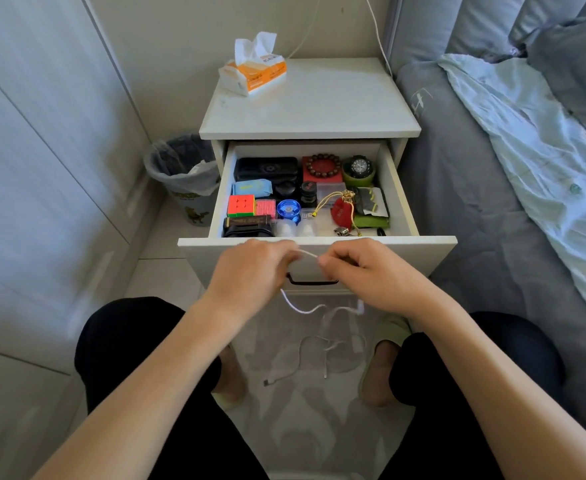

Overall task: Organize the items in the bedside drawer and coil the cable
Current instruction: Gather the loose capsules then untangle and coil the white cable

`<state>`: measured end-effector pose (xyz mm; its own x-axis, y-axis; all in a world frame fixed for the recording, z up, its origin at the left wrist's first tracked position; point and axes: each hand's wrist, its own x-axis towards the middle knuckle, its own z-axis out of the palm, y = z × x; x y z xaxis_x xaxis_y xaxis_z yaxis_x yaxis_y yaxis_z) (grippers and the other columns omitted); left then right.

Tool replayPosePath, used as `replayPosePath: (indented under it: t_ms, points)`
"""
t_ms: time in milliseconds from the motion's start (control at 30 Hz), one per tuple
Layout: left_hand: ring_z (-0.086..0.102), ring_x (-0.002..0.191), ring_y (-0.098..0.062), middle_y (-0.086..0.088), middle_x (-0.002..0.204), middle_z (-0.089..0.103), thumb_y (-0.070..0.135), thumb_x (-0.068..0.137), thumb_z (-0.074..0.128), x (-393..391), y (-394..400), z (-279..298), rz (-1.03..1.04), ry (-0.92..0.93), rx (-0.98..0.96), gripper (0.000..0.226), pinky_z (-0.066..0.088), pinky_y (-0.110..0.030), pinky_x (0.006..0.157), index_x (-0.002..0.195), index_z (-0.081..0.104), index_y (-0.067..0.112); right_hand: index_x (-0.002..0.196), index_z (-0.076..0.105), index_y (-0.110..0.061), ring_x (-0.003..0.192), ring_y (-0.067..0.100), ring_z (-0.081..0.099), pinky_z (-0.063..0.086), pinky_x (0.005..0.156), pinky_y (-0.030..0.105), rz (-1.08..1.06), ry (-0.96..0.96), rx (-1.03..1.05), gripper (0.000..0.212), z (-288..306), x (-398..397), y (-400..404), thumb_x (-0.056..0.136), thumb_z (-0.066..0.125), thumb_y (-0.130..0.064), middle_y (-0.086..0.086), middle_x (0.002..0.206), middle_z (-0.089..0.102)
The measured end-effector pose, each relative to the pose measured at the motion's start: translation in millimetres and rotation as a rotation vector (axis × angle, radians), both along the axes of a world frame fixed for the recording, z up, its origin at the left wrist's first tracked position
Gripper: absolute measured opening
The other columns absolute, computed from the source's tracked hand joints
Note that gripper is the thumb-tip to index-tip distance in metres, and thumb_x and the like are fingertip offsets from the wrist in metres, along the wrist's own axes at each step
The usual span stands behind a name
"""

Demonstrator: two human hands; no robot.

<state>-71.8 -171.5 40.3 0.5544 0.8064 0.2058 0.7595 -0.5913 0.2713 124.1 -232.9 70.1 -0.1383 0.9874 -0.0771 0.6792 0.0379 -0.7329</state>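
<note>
The bedside drawer (319,241) stands pulled out, packed with small items: a colour cube (240,205), a blue yo-yo (288,210), a bead bracelet (322,165), a watch (360,167) and a red pouch (342,213). In front of the drawer's face, my left hand (250,271) and my right hand (364,271) each pinch a white cable (308,253), a short stretch taut between them. The rest of the cable hangs below in loose loops, its plug end (267,382) dangling near the floor.
A tissue pack (253,71) lies on the nightstand top (319,109). A lined waste bin (184,174) stands to the left, a wardrobe (42,168) beyond it. The bed (509,202) with a pale blanket runs along the right. My knees flank the drawer.
</note>
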Motion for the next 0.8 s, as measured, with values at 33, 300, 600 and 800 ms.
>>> replayPosePath:
  t_ms: [33,300,600,800]
  points:
    - [0.066,0.087,-0.026,0.000,0.088,0.071,0.036,0.103,0.044,-8,8,-3,0.109,0.091,-0.056,0.028,0.051,-0.037,0.066,0.100,0.071,0.027,0.075,0.062,-0.020,0.054,0.008,0.044,0.039,0.056,0.027,-0.011,0.011,-0.003,0.034,2,4,-1,0.100,0.050,-0.039,-0.005,0.059,0.050]
    - [0.069,0.076,-0.023,0.001,0.086,0.071,0.034,0.091,0.067,11,-27,0,-0.121,-0.120,0.156,0.023,0.046,-0.031,0.051,0.109,0.066,0.020,0.074,0.060,-0.011,0.052,0.005,0.041,0.036,0.055,0.027,0.004,0.091,0.045,0.035,0,-13,2,0.102,0.050,-0.030,-0.010,0.057,0.049]
    - [0.067,0.097,-0.021,0.005,0.099,0.072,0.046,0.098,0.054,-27,-5,-10,0.227,0.147,-0.199,0.040,0.049,-0.034,0.073,0.134,0.054,0.030,0.080,0.064,-0.019,0.050,0.005,0.042,0.037,0.053,0.022,-0.012,0.028,0.019,0.031,6,-1,0,0.100,0.050,-0.037,-0.009,0.057,0.048]
    - [0.065,0.085,-0.030,-0.004,0.087,0.071,0.029,0.101,0.048,-12,-1,-8,0.231,0.053,-0.106,0.024,0.043,-0.034,0.061,0.095,0.070,0.021,0.079,0.064,-0.017,0.050,0.005,0.040,0.034,0.051,0.020,0.036,0.061,0.008,0.031,5,-20,3,0.099,0.052,-0.037,-0.011,0.056,0.048]
